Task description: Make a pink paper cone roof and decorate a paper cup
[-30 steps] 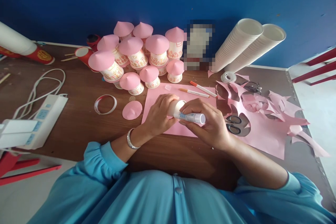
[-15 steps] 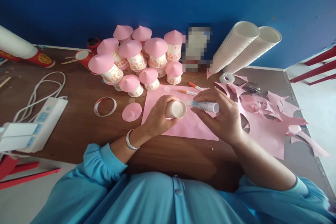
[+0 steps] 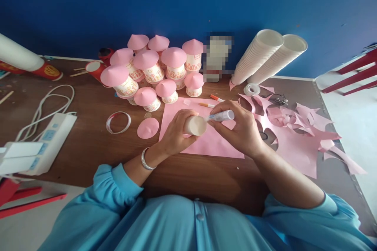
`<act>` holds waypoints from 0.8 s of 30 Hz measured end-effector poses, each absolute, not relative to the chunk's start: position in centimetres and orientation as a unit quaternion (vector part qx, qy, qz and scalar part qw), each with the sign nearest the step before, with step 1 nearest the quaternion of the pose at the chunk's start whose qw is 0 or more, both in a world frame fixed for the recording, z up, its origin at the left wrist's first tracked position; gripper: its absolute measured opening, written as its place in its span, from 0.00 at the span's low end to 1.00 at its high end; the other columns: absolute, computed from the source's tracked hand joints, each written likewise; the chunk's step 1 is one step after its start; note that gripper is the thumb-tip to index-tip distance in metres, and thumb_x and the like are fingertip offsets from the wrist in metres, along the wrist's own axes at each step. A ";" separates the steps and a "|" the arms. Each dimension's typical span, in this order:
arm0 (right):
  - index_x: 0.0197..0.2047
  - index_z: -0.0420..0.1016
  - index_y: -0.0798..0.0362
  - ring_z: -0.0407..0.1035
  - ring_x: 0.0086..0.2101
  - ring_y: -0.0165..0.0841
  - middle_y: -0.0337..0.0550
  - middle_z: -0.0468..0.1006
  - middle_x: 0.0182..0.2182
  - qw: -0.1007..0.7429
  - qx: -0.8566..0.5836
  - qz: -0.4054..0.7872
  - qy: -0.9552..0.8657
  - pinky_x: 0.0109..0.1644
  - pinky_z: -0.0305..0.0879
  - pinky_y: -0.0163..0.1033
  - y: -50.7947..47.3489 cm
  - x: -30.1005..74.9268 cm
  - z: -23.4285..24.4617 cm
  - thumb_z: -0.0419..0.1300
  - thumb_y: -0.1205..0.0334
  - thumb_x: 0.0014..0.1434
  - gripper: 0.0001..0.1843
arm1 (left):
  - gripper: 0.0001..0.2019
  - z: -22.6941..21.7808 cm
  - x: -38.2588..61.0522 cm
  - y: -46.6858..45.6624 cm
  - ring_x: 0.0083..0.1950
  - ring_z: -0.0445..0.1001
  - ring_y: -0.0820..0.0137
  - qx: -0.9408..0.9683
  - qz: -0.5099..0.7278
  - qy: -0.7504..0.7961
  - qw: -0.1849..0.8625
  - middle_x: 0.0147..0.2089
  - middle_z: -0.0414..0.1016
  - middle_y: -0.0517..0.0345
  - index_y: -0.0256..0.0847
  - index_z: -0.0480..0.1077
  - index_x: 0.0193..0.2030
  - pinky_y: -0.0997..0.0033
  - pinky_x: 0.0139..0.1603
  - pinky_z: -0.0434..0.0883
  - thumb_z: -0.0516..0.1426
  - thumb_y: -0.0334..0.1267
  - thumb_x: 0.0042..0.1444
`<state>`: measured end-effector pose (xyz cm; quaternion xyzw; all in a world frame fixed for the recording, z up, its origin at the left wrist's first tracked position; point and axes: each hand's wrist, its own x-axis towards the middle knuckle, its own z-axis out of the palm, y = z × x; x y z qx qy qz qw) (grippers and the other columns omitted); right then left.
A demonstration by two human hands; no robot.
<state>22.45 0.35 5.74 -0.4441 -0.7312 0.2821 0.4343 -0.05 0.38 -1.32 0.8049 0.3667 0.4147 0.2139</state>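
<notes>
Left hand [image 3: 173,135] curls round one white cup [image 3: 196,126], above a pink sheet [image 3: 206,148]; right hand [image 3: 243,127] pinches a white tube [image 3: 224,115], tip just beside the cup's edge. Left of the sheet: one pink cone [image 3: 148,128]. Beyond: pink-roofed cups [image 3: 173,58].

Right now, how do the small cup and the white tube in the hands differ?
The small cup is wide; the white tube is slim. The cup is in the left hand, the tube in the right hand. The cup's round end faces the camera, while the tube lies sideways, pointing toward the cup. Both are pale and held over the pink sheet.
</notes>
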 end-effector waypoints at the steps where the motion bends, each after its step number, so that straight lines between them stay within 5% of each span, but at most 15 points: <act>1: 0.40 0.77 0.49 0.77 0.35 0.35 0.39 0.82 0.36 0.442 -0.446 0.339 -0.700 0.42 0.78 0.44 0.3 22.7 5.6 0.71 0.61 0.61 0.08 | 0.29 -1.3 -0.2 0.4 0.61 0.75 0.55 0.804 0.416 0.366 0.214 0.58 0.73 0.46 0.46 0.60 0.64 0.49 0.61 0.76 0.68 0.43 0.60; 6: 0.40 0.78 0.49 0.77 0.33 0.31 0.38 0.82 0.37 0.541 -0.415 0.558 -0.472 0.34 0.79 0.38 1.0 23.5 4.1 0.77 0.50 0.55 0.18 | 0.32 -1.5 -0.8 0.4 0.63 0.71 0.53 0.803 0.367 0.407 0.234 0.58 0.72 0.45 0.45 0.65 0.62 0.46 0.64 0.74 0.71 0.50 0.56; 12: 0.42 0.79 0.49 0.79 0.33 0.30 0.37 0.83 0.35 0.547 -0.366 0.666 -0.352 0.37 0.81 0.34 1.4 23.1 2.3 0.78 0.50 0.53 0.19 | 0.28 -2.1 -0.9 0.3 0.57 0.79 0.56 0.780 0.336 0.434 0.301 0.56 0.77 0.47 0.43 0.66 0.59 0.50 0.58 0.79 0.71 0.44 0.57; 19: 0.40 0.78 0.51 0.80 0.31 0.30 0.37 0.83 0.32 0.516 -0.328 0.721 -0.324 0.38 0.81 0.35 1.3 22.4 0.8 0.78 0.52 0.53 0.19 | 0.44 -2.1 -2.7 0.5 0.72 0.70 0.48 0.782 0.343 0.396 0.337 0.70 0.68 0.36 0.44 0.58 0.72 0.41 0.71 0.71 0.73 0.51 0.53; 24: 0.38 0.79 0.52 0.76 0.28 0.28 0.35 0.80 0.27 0.512 -0.317 0.739 -0.303 0.34 0.79 0.33 1.5 22.5 0.5 0.78 0.52 0.53 0.18 | 0.19 -0.5 -3.7 1.3 0.62 0.79 0.61 0.739 0.410 0.420 0.330 0.60 0.76 0.43 0.44 0.66 0.64 0.56 0.62 0.79 0.59 0.43 0.70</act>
